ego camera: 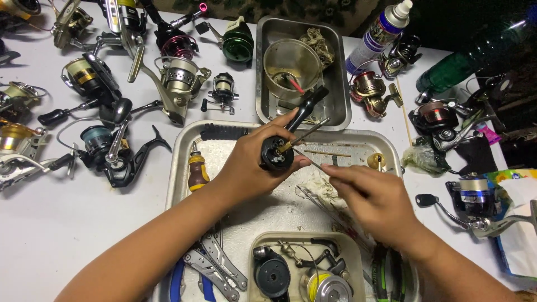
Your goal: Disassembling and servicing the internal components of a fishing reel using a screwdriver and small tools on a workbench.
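My left hand (pixel 246 168) grips a black fishing reel body (pixel 278 152) with a brass shaft sticking out, held over a large metal tray (pixel 184 154). My right hand (pixel 372 198) pinches a thin metal pick (pixel 309 159) whose tip touches the reel body near the shaft. The reel's black stem (pixel 307 106) points up and away from me. A small screwdriver with a brown and yellow handle (pixel 196 170) lies in the tray left of my left hand.
Several spinning reels (pixel 95 84) lie on the white table at left and right. A smaller steel tray (pixel 330 67) at the back holds a metal cup. A beige tub (pixel 305 268) near me holds reel parts. Multi-tool pliers (pixel 215 268), a spray can (pixel 380 31) and a green bottle (pixel 464 61) lie around.
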